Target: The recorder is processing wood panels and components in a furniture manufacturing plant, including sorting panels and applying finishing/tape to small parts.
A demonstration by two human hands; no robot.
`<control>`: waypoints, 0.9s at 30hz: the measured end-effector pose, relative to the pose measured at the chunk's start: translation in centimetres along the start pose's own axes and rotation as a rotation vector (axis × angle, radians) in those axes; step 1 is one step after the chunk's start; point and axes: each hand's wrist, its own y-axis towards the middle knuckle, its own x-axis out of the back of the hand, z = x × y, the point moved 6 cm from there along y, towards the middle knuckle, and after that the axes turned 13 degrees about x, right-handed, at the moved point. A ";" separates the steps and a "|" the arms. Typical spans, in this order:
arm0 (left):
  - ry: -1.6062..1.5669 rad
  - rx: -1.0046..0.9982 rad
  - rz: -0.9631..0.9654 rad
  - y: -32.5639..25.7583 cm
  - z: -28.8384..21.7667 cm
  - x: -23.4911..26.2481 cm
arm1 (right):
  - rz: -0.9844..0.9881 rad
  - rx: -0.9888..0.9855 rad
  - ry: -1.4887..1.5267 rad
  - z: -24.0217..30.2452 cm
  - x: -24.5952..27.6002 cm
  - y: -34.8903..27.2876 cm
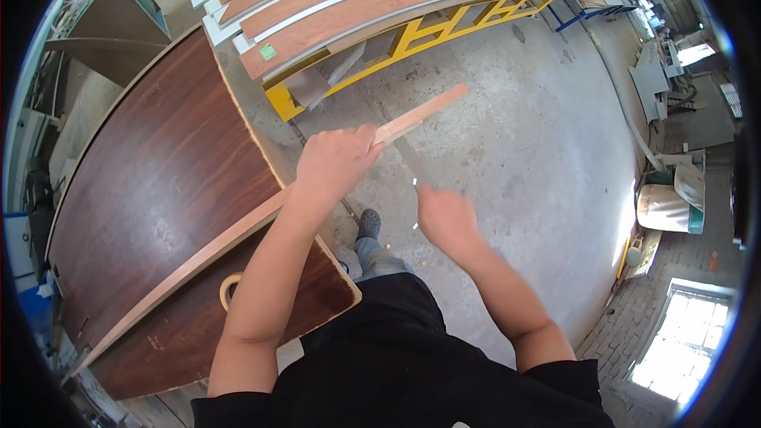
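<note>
A long, narrow wooden strip runs aslant over the dark brown table, and its far end sticks out past the table edge over the floor. My left hand is closed around this strip near its far end. My right hand is a closed fist to the right of the strip, apart from it. Small white bits show at the fist's left side, and a thin greyish blur lies between it and the strip; what the fist holds is too smeared to name.
Under the strip is the dark brown wood-grain tabletop, with a roll of tape near my left forearm. Ahead, a yellow frame carries long reddish boards. Grey concrete floor spreads rightward to a brick wall and a window.
</note>
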 end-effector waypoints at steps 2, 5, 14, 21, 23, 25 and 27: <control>-0.009 -0.026 -0.026 0.3 -0.4 -0.1 | 0.042 -0.049 0.033 -1.2 -2.2 -2.0; -0.007 -0.026 -0.017 -0.1 -0.7 -0.3 | -0.054 -0.066 0.175 -0.3 -1.0 -3.0; 0.050 -0.004 -0.017 -0.1 -1.1 -0.1 | -0.858 0.373 0.267 -3.8 8.6 3.4; 0.064 0.024 0.024 0.0 -1.2 -0.2 | -0.888 -0.271 1.623 -14.0 3.2 9.8; 0.030 0.012 -0.010 -0.2 -1.3 0.1 | -0.929 -0.246 1.804 -13.7 2.1 10.6; -0.006 -0.005 -0.043 -0.3 -1.5 0.6 | -0.986 -0.240 1.570 -13.3 2.0 10.9; -0.025 -0.040 -0.040 -0.3 -2.1 0.8 | -1.121 -0.166 1.416 -13.3 3.1 11.1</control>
